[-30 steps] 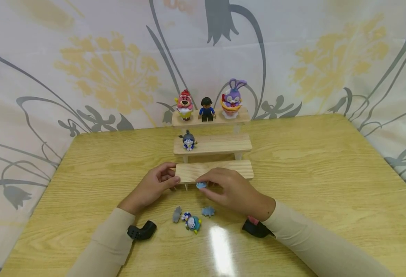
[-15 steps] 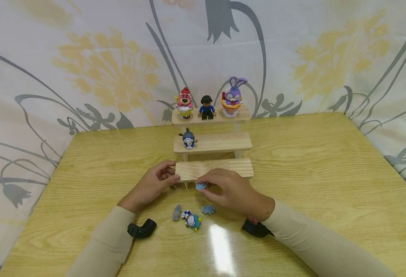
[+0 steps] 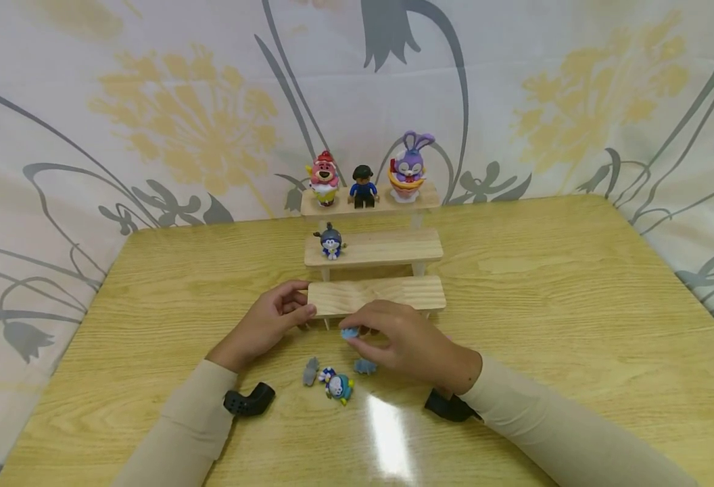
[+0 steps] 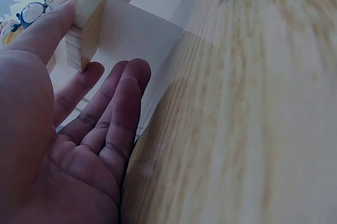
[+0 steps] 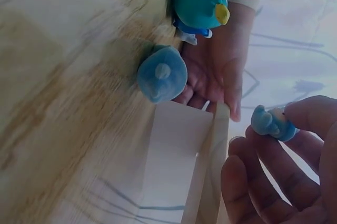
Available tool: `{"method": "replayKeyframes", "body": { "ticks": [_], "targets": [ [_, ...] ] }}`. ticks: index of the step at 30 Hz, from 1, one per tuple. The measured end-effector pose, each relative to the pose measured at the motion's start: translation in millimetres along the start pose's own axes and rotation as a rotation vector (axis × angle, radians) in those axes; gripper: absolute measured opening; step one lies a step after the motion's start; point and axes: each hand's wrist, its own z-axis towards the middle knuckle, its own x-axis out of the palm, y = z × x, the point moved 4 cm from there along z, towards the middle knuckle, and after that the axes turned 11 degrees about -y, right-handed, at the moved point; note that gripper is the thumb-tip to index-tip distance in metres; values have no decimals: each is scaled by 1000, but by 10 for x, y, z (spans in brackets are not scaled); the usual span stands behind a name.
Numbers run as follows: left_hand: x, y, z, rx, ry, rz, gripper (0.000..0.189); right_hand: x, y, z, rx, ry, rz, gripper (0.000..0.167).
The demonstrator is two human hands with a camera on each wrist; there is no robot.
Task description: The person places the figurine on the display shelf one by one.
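Note:
A three-tier wooden display stand [image 3: 381, 295] stands mid-table. My left hand [image 3: 266, 326] pinches the left end of its lowest shelf, thumb on top and index finger underneath; the other fingers extend below, as the left wrist view shows. Between thumb and fingertips, my right hand [image 3: 408, 341] pinches a small light-blue figurine [image 5: 273, 124], just in front of that shelf's front edge. On the table before the stand lie a grey figurine [image 3: 311, 372], a teal figurine [image 3: 339, 387] with yellow parts, and a blue-grey figurine [image 3: 365, 366] partly overlapped by my right hand.
On the top shelf stand a pink bear figurine [image 3: 324, 179], a toy person [image 3: 364, 187] in blue and a purple rabbit figurine [image 3: 408, 168]. A dark-haired figurine [image 3: 331, 242] sits at the left of the middle shelf. A patterned cloth [image 3: 211, 81] hangs behind the table.
My right hand, with the light-blue figurine, has drawn slightly back and left from the lowest shelf's front edge. My left hand keeps its hold on the shelf end.

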Motion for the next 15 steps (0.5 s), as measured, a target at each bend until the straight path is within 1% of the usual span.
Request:
{"method": "replayKeyframes", "body": {
  "ticks": [6, 15],
  "targets": [
    [4, -8, -5, -1, 1, 1, 57, 19, -9, -11, -2, 14, -15, 23],
    [3, -5, -3, -6, -3, 10, 57, -30, -24, 29, -29, -50, -34, 20]
  ]
}}
